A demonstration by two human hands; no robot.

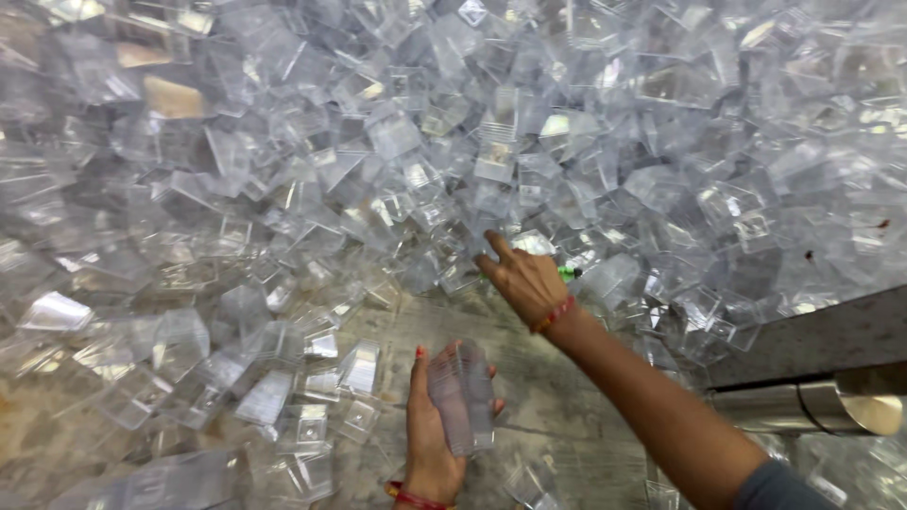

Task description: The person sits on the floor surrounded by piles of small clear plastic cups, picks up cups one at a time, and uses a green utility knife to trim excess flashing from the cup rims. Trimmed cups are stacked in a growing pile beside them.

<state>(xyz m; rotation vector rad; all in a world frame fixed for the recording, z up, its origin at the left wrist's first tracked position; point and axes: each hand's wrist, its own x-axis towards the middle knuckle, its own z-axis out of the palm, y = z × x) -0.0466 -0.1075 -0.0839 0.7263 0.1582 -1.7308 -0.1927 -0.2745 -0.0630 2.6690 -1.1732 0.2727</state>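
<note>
A huge heap of clear square plastic cups [453, 161] covers the floor ahead of me. My left hand [430, 444] holds a nested stack of clear cups [461, 392] upright near the bottom centre; a red bangle circles that wrist. My right hand [522, 276] reaches forward to the near edge of the heap, fingers spread, touching loose cups. A red thread band sits on that wrist. A small green object [569, 273] shows just behind the right hand; whether the hand holds it I cannot tell.
Bare stone floor [557, 397] shows around my hands. Scattered single cups [312, 430] lie at the lower left. A grey slab [812, 335] and a shiny metal pipe [803, 406] stand at the right edge.
</note>
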